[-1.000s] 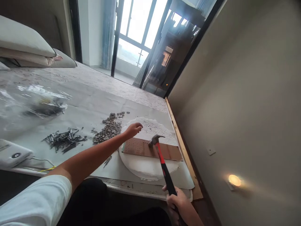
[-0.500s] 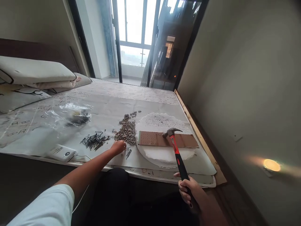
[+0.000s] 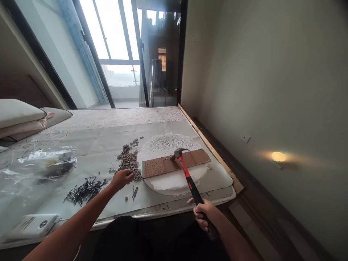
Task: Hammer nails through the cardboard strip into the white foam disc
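Note:
My right hand [image 3: 204,214] grips the black end of a red-and-black claw hammer [image 3: 186,173], whose steel head rests over a brown perforated board [image 3: 174,162]. The board lies across a round white foam disc [image 3: 168,181]. My left hand [image 3: 123,178] hovers with fingers curled, beside a heap of small dark bits [image 3: 128,160] and a few loose nails [image 3: 134,192]. Whether its fingers pinch anything is hidden. A bigger pile of nails [image 3: 85,188] lies further left.
All of this sits on a paper-covered mattress [image 3: 103,137]. A clear plastic bag [image 3: 46,165] and a white power bank [image 3: 32,225] lie at the left, pillows [image 3: 19,116] at the far left. A wall with a lit night light [image 3: 278,157] runs along the right.
My left hand came back from the board's left end to the loose nails by the heap. The hammer stayed over the board. My head turned, shifting the whole view.

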Demonstrator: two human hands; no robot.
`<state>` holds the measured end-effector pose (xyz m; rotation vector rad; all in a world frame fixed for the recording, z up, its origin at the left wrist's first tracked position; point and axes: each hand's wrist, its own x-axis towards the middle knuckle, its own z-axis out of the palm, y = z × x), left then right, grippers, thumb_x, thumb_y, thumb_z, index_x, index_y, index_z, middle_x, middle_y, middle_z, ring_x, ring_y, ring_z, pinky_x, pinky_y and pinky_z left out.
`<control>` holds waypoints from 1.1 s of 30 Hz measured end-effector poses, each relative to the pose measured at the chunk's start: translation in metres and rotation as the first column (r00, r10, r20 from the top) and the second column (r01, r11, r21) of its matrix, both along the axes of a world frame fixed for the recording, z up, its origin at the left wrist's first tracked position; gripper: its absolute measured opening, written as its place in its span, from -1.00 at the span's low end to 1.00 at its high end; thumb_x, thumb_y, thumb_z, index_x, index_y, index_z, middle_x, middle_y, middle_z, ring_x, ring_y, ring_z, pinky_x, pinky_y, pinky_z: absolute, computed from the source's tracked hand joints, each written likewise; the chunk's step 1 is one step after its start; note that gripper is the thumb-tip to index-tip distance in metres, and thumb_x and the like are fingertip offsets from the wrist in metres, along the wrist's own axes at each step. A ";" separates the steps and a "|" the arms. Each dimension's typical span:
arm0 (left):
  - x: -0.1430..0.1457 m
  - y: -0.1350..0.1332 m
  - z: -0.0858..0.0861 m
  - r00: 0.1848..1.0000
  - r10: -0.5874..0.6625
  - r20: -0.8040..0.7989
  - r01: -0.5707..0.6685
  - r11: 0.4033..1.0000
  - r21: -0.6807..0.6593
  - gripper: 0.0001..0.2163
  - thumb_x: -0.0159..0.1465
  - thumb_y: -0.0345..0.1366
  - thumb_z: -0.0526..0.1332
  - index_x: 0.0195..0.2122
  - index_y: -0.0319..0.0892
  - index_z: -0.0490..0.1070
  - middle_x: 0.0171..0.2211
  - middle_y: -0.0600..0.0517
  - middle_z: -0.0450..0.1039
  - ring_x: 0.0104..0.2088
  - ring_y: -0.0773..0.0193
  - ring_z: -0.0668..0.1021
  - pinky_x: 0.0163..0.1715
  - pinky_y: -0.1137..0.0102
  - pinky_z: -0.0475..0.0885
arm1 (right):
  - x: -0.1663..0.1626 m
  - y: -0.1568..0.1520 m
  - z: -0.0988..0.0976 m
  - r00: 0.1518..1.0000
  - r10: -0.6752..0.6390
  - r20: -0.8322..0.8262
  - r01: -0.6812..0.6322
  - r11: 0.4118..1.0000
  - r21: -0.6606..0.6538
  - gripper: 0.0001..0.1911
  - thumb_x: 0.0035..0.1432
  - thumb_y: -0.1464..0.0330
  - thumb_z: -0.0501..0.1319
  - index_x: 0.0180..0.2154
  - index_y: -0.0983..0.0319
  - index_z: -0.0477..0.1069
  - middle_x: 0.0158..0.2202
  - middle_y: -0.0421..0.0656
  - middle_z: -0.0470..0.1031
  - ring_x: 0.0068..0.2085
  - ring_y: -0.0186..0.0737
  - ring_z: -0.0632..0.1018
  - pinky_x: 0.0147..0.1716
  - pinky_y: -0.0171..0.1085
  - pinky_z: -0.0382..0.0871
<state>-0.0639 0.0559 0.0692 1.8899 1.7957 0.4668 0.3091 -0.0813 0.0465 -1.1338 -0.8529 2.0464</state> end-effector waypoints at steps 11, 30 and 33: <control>0.110 0.056 0.057 0.833 -0.022 0.553 0.216 0.933 -0.288 -0.55 -0.21 -0.14 0.44 -0.31 -0.29 0.50 -0.41 -0.06 0.53 -0.41 0.30 0.52 -0.25 0.32 0.45 | 0.006 0.006 -0.018 0.990 0.027 -0.137 -0.030 0.999 -0.023 -0.52 -0.26 0.38 0.00 -0.17 0.25 0.20 -0.71 -0.45 0.13 -0.79 -0.49 0.12 -0.83 -0.44 0.02; 0.158 0.108 0.059 0.971 -0.056 0.231 0.124 0.949 -0.290 -0.59 0.09 0.03 0.17 -0.49 -0.29 0.47 -0.58 0.01 0.41 -0.54 0.36 0.42 -0.40 0.38 0.34 | 0.026 -0.001 0.022 0.996 -0.088 -0.028 0.091 0.987 0.135 -0.53 -0.21 0.41 -0.01 -0.13 0.26 0.16 -0.70 -0.46 0.14 -0.80 -0.49 0.09 -0.88 -0.45 0.02; 0.167 0.108 0.051 0.969 -0.165 -0.183 0.161 0.986 -0.037 -0.53 0.25 -0.04 -0.05 -0.59 -0.25 0.42 -0.64 0.02 0.34 -0.58 0.35 0.37 -0.43 0.38 0.26 | 0.033 -0.002 0.026 0.992 -0.126 -0.026 0.128 0.983 0.130 -0.55 -0.18 0.38 0.00 -0.14 0.24 0.16 -0.67 -0.45 0.15 -0.79 -0.51 0.09 -0.87 -0.46 0.01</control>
